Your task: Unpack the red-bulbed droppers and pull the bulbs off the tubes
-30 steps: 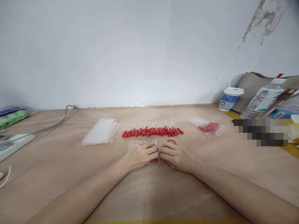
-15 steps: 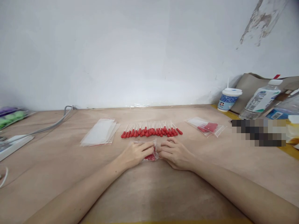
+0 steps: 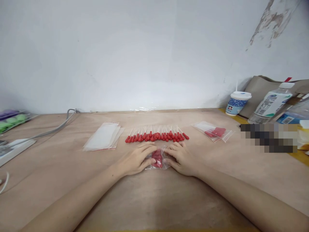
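A clear plastic bag (image 3: 158, 160) lies flat on the table in front of me, with several red-tipped sticks inside, their red ends showing in the middle. My left hand (image 3: 139, 158) grips its left side, thumb below and fingers above, hiding that part. At the right edge, my right hand (image 3: 182, 159) pinches the bag between thumb and bent fingers. Just beyond both hands runs a row of loose pale sticks with red tips (image 3: 156, 136). To the right lies another bag (image 3: 213, 130) holding red-tipped sticks.
A stack of flat clear bags (image 3: 103, 137) lies to the left. Farther left are a grey cable (image 3: 55, 129) and a white power strip (image 3: 18, 151). A paper cup (image 3: 238, 103), a plastic bottle (image 3: 272, 103) and a beige bag (image 3: 252, 93) stand at the back right by the wall.
My left thumb has come into view on the bag's near side. Both hands have spread a little, so more of the bag and its red tips show.
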The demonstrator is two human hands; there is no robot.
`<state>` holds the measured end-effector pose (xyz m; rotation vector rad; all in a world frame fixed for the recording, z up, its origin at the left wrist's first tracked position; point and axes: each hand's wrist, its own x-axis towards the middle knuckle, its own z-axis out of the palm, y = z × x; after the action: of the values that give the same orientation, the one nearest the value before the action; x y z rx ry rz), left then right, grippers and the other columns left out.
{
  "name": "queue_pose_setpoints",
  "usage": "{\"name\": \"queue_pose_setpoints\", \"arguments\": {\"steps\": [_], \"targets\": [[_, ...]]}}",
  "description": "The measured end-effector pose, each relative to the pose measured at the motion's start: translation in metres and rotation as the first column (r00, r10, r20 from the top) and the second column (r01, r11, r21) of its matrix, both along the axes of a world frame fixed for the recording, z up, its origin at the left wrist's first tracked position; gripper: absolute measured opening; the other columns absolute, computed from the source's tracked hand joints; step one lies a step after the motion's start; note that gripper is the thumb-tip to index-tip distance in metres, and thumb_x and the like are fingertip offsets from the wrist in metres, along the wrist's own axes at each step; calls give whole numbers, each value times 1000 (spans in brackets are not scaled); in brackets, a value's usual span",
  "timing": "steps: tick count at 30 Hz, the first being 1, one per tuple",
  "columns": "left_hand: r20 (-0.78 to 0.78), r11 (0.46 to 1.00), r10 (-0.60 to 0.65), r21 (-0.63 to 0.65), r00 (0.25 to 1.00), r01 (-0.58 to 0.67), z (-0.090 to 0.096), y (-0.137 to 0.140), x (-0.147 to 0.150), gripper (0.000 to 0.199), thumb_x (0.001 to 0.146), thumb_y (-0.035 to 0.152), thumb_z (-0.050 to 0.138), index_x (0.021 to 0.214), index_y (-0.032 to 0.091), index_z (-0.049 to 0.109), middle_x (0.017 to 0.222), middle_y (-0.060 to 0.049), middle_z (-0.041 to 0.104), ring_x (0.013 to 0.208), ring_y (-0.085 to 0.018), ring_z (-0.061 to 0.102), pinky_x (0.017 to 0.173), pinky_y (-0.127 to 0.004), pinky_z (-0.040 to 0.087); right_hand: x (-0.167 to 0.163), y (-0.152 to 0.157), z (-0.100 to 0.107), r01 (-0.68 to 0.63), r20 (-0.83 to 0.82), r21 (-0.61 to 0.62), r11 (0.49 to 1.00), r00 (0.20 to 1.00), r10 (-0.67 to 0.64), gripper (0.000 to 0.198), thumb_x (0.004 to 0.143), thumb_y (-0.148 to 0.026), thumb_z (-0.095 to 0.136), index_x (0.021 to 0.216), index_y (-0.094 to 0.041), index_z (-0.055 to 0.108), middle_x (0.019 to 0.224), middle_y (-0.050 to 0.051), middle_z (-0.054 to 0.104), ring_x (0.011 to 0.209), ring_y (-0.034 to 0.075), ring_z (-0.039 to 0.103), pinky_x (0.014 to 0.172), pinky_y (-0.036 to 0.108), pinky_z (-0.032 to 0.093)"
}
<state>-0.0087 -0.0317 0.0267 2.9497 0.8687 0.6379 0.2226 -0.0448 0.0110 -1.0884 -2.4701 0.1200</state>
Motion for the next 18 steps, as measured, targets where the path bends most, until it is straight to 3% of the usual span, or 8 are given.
{"name": "queue_pose_setpoints", "arguments": {"steps": [3, 7, 13, 18], "targets": [[14, 987, 1, -163, 1000, 1, -3, -3, -12, 45, 87, 32, 46, 129, 21, 36, 132, -9, 44, 124, -22, 37, 101, -40, 35, 3, 1, 1, -24, 32, -44, 999, 999, 25, 36, 85, -44, 45, 113, -24, 52, 94, 5, 58, 90, 20, 45, 76, 35, 28], [76, 946, 46, -325, 996, -18, -10, -6, -19, 46, 86, 32, 48, 130, 24, 36, 128, -7, 48, 115, -21, 47, 97, -38, 39, 4, 3, 2, -28, 5, -149, 988, 1000, 29, 46, 80, -50, 49, 117, -24, 49, 99, 6, 54, 94, 22, 44, 80, 37, 30], [117, 928, 111, -368, 987, -61, -9, -7, -16, 43, 84, 34, 51, 125, 25, 42, 121, -5, 55, 107, -20, 53, 92, -36, 42, -3, 10, 9, 1, -56, -318, 948, 998, -19, 45, 65, -52, 65, 99, -23, 60, 88, 3, 54, 88, 22, 46, 83, 40, 32], [146, 933, 136, -352, 980, -77, -9, -7, -17, 43, 83, 35, 53, 124, 24, 44, 117, -5, 57, 103, -20, 55, 89, -34, 44, -7, 14, 0, -39, -318, -413, 910, 942, -104, 49, 59, -42, 73, 99, -20, 57, 94, 3, 56, 87, 19, 51, 81, 35, 38]]}}
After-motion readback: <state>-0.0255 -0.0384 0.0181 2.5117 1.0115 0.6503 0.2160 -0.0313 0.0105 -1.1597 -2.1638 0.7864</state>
